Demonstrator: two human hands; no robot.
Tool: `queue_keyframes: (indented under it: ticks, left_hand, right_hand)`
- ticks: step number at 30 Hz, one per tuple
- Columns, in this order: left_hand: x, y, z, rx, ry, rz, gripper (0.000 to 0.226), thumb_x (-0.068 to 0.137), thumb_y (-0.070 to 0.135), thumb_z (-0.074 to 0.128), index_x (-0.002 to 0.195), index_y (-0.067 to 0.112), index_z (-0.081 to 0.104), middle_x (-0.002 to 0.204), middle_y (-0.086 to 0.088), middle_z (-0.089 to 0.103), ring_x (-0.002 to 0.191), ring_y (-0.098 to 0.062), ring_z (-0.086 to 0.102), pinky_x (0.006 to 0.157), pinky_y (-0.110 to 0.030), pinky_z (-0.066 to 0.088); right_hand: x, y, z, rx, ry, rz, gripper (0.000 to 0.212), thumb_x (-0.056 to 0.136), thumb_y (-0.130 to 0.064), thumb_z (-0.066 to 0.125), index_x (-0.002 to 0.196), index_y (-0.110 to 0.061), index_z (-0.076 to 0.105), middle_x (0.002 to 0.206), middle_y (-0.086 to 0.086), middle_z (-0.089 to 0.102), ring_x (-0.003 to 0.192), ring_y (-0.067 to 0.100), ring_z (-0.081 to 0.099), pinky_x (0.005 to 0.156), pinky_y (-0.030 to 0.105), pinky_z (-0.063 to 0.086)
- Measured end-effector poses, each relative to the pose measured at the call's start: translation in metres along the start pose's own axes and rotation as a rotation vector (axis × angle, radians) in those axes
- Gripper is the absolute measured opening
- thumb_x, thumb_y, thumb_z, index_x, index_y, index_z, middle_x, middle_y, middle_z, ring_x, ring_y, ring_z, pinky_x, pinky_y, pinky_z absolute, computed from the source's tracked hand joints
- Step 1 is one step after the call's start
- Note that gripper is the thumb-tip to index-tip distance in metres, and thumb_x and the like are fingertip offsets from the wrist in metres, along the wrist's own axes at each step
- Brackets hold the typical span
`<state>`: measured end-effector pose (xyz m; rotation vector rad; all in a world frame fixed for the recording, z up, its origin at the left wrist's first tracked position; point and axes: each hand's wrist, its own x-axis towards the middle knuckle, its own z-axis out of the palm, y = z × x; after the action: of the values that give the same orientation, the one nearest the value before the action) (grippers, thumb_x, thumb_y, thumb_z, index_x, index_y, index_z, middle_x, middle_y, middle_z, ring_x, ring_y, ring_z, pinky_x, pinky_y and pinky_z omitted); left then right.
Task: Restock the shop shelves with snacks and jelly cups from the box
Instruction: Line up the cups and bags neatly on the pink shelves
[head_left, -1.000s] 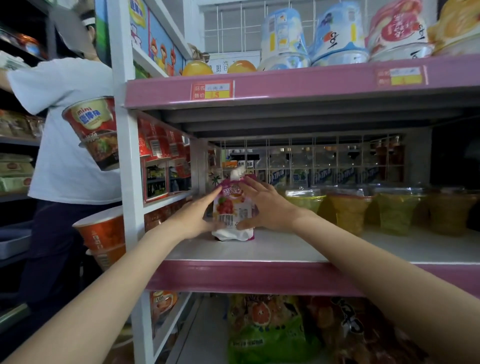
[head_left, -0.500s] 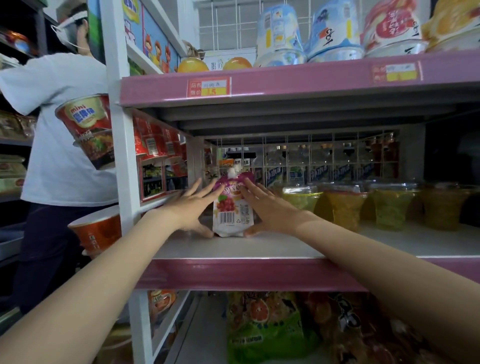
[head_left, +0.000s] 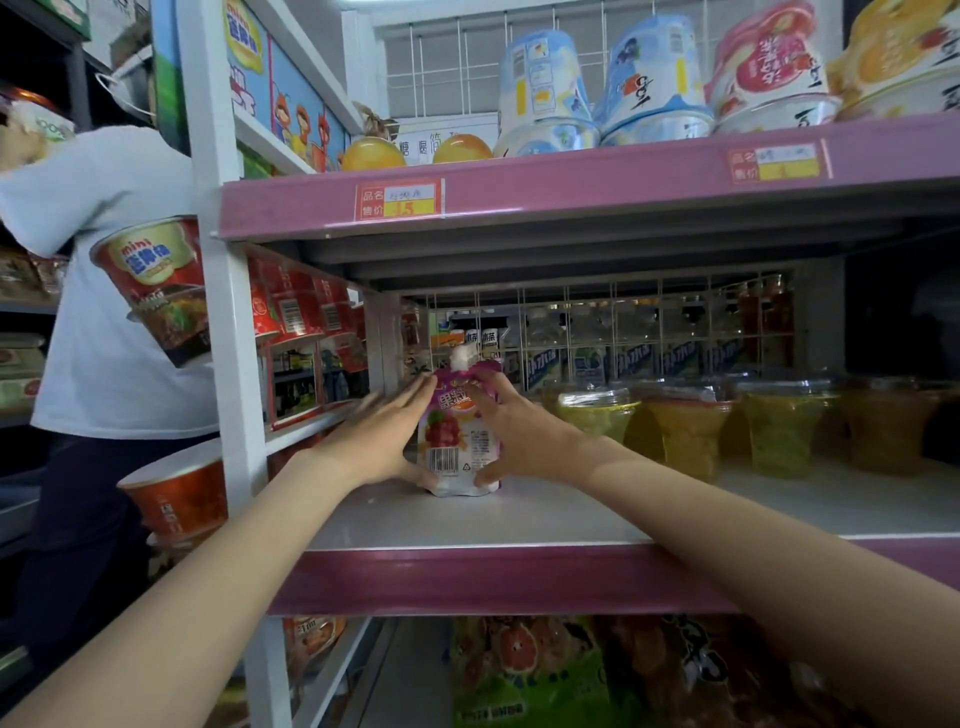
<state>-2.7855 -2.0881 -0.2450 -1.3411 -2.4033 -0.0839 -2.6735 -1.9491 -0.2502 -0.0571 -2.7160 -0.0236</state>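
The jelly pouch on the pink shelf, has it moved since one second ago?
Cannot tell. The jelly pouch stands upright between both hands, left of the clear cups, as before; the camera itself shifted.

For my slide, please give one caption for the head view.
Both hands, left and right, steady a jelly pouch upright on the pink shelf.

We see the purple-topped jelly pouch (head_left: 460, 431) standing upright, white cap up, between our left hand (head_left: 376, 441) and right hand (head_left: 519, 436).
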Motion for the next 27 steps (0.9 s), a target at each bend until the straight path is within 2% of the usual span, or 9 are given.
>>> queue_keyframes:
  ticks: [3,5,8,12,15,18,21,24,27]
  left_hand:
    - [-0.007,0.004,0.002,0.071,0.021,-0.013,0.115,0.075,0.056,0.065,0.147,0.018,-0.016,0.155,0.002,-0.020,0.145,-0.019,-0.003,0.116,-0.036,-0.001]
    - [-0.014,0.007,0.001,0.088,0.034,0.000,0.104,0.080,0.052,0.062,0.149,0.018,-0.008,0.156,0.003,-0.016,0.144,-0.019,-0.003,0.116,-0.037,0.001]
    - [-0.027,0.014,-0.004,0.031,0.091,0.053,0.076,0.086,0.037,0.062,0.147,0.021,0.020,0.157,0.004,0.009,0.143,-0.017,0.012,0.116,-0.036,0.015]
    - [-0.047,0.024,-0.007,-0.140,0.174,0.090,0.054,0.090,0.025,0.059,0.140,0.021,0.038,0.147,0.006,0.029,0.131,-0.015,0.034,0.109,-0.030,0.026]
    - [-0.059,0.035,-0.007,-0.217,0.210,0.121,0.050,0.090,0.026,0.058,0.137,0.019,0.043,0.144,0.004,0.035,0.129,-0.016,0.038,0.107,-0.029,0.030]
    - [-0.074,0.050,-0.006,-0.279,0.285,0.155,0.048,0.089,0.028,0.058,0.135,0.018,0.046,0.142,0.003,0.039,0.130,-0.015,0.038,0.107,-0.028,0.028]
    - [-0.106,0.074,0.004,-0.366,0.489,0.213,0.037,0.089,0.021,0.059,0.125,0.014,0.055,0.133,0.001,0.047,0.123,-0.013,0.044,0.098,-0.016,0.028]
    - [-0.143,0.092,0.032,-0.274,0.746,0.354,0.023,0.087,0.014,0.056,0.107,0.007,0.064,0.114,-0.007,0.058,0.107,-0.016,0.054,0.094,-0.020,0.041]
    - [-0.167,0.096,0.077,-0.070,0.716,0.527,0.020,0.082,0.011,0.051,0.093,0.006,0.067,0.101,-0.011,0.063,0.096,-0.018,0.052,0.082,-0.026,0.049]
  right_hand:
    - [-0.006,-0.004,-0.004,-0.043,-0.030,-0.021,0.096,0.077,-0.027,0.074,0.150,-0.021,0.011,0.154,0.007,-0.001,0.139,0.027,0.027,0.113,0.036,0.023]
    - [-0.013,-0.004,-0.008,-0.032,-0.036,-0.011,0.091,0.079,-0.026,0.073,0.149,-0.021,0.015,0.155,0.004,0.000,0.141,0.028,0.022,0.114,0.037,0.022]
    - [-0.026,-0.004,-0.016,0.027,0.008,0.028,0.078,0.080,-0.025,0.072,0.145,-0.018,0.028,0.153,0.003,0.010,0.131,0.029,0.040,0.111,0.038,0.033]
    - [-0.061,-0.007,-0.030,0.063,-0.001,0.050,0.072,0.082,-0.035,0.068,0.143,-0.023,0.033,0.153,0.002,0.016,0.136,0.024,0.030,0.112,0.033,0.026]
    - [-0.095,-0.010,-0.038,0.088,0.067,0.047,0.063,0.084,-0.040,0.065,0.139,-0.021,0.040,0.148,0.004,0.028,0.132,0.019,0.034,0.107,0.027,0.030]
    - [-0.132,-0.010,-0.040,0.134,0.142,0.083,0.054,0.085,-0.041,0.062,0.132,-0.020,0.047,0.139,0.003,0.039,0.122,0.016,0.043,0.095,0.020,0.032]
    - [-0.172,-0.007,-0.025,0.096,0.307,0.030,0.039,0.088,-0.032,0.061,0.123,-0.014,0.056,0.130,0.005,0.047,0.120,0.018,0.046,0.100,0.025,0.035]
    - [-0.208,-0.008,0.000,0.097,0.551,-0.084,0.028,0.089,-0.027,0.054,0.108,-0.008,0.063,0.111,0.004,0.058,0.105,0.019,0.055,0.092,0.030,0.045]
    - [-0.229,-0.009,0.031,0.059,0.441,-0.138,0.034,0.089,-0.031,0.049,0.111,-0.008,0.061,0.107,0.003,0.059,0.099,0.019,0.058,0.084,0.031,0.050]
